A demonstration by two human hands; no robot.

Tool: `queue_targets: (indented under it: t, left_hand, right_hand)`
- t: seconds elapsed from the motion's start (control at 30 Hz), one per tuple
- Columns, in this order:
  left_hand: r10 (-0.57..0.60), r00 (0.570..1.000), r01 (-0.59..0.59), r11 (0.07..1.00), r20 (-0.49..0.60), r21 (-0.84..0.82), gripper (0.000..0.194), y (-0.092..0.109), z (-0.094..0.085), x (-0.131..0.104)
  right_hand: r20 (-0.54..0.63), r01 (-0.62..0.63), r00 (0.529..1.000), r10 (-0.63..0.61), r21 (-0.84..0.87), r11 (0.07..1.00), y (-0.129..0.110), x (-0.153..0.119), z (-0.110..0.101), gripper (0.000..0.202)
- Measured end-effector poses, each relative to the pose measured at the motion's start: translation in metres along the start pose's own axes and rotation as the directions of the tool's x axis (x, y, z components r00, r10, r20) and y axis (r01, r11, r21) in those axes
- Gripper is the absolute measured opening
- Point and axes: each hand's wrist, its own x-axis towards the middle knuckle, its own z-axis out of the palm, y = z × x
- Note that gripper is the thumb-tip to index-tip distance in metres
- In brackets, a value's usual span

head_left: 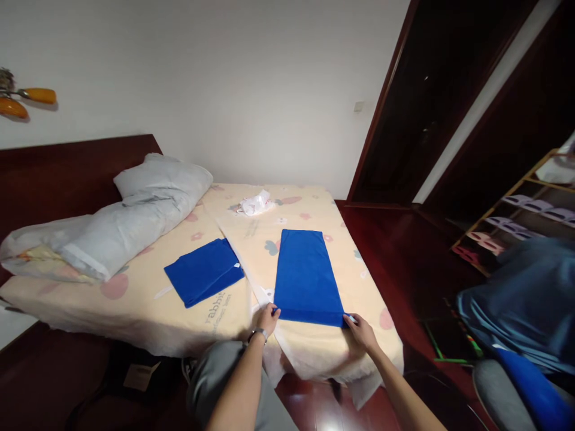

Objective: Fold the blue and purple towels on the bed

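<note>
A blue cloth (306, 272) lies flat on the bed in a long folded rectangle, with a narrow band turned over along its near edge. My left hand (268, 319), with a watch on the wrist, pinches the near left corner. At the near right corner, my right hand (360, 331) grips the same cloth, a small whitish tag by its fingers. To the left rests a second blue cloth (204, 272), folded into a smaller rectangle with a small white label at its right side.
The bed (179, 326) has a cream patterned cover. A crumpled white plastic bag (256, 203) sits toward the wall. Grey-white wrapped bedding (153, 209) lies by the headboard (67, 173). Rightward are a shoe rack (516, 206) and a chair (507, 392) with blue fabric.
</note>
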Motion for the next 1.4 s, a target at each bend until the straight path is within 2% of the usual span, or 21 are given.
queue_targets:
  t: [0.17,0.3,0.43,0.6,0.73,0.93,1.1,1.27,1.4]
  left_hand:
    - [-0.002,0.999,0.003,1.000,0.032,-0.025,0.029,-0.003,0.001,0.008]
    - [0.017,1.000,-0.017,1.000,-0.002,-0.003,0.025,-0.003,0.006,0.015]
    - [0.071,0.997,-0.070,0.996,-0.018,0.060,0.028,-0.002,0.013,0.019]
    - [0.058,0.998,-0.056,0.995,-0.023,0.077,0.026,0.000,0.016,0.018]
    - [0.055,0.998,-0.052,0.996,-0.028,0.073,0.026,0.000,0.013,0.011]
    - [0.007,1.000,-0.011,0.991,0.030,0.133,0.026,-0.002,0.008,-0.002]
    - [-0.023,0.999,0.017,0.990,0.041,0.143,0.026,0.004,0.004,-0.010]
    - [-0.060,0.997,0.054,0.991,0.046,0.126,0.028,0.001,0.003,-0.003]
    - [-0.077,0.994,0.063,0.982,0.073,0.180,0.031,-0.005,0.006,0.007]
  right_hand:
    - [0.021,-0.006,1.000,0.005,0.040,0.999,0.012,-0.002,0.005,0.059]
    - [0.026,0.038,0.999,-0.042,0.142,0.989,0.022,-0.004,0.007,0.057]
    - [-0.030,0.037,0.999,-0.033,0.160,0.986,0.022,-0.004,0.010,0.050]
    - [0.002,0.053,0.999,-0.055,0.197,0.979,0.019,-0.004,0.009,0.051]
    - [0.027,0.092,0.995,-0.096,0.134,0.987,0.014,-0.003,0.003,0.050]
    - [0.066,0.141,0.988,-0.143,0.036,0.989,0.009,-0.012,-0.008,0.039]
    - [0.057,0.094,0.994,-0.092,-0.031,0.995,0.013,-0.023,0.001,0.039]
    - [0.002,0.059,0.998,-0.059,-0.057,0.997,0.016,-0.022,0.010,0.038]
    - [0.002,0.044,0.999,-0.044,0.003,0.999,0.012,-0.021,0.006,0.039]
